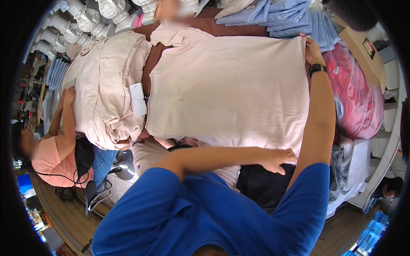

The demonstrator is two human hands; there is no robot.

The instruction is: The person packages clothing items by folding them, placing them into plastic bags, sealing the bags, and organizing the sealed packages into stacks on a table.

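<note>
A pale pink T-shirt (230,89) lies spread flat before me, its hem toward the right and its collar end toward the left. My right hand (314,52) is closed on the far right corner of the hem, with the arm stretched out. Across my body reaches my left hand (276,161), its thumb and fingers apart, at the near right corner of the T-shirt. Whether its fingertips touch the cloth I cannot tell.
A heap of pale pink garments (106,85) rises at the left, with a white card (137,99) beside it. Folded blue garments in clear bags (290,19) lie at the far right, near a red plastic-wrapped bundle (354,94). A seated co-worker (64,158) touches the heap.
</note>
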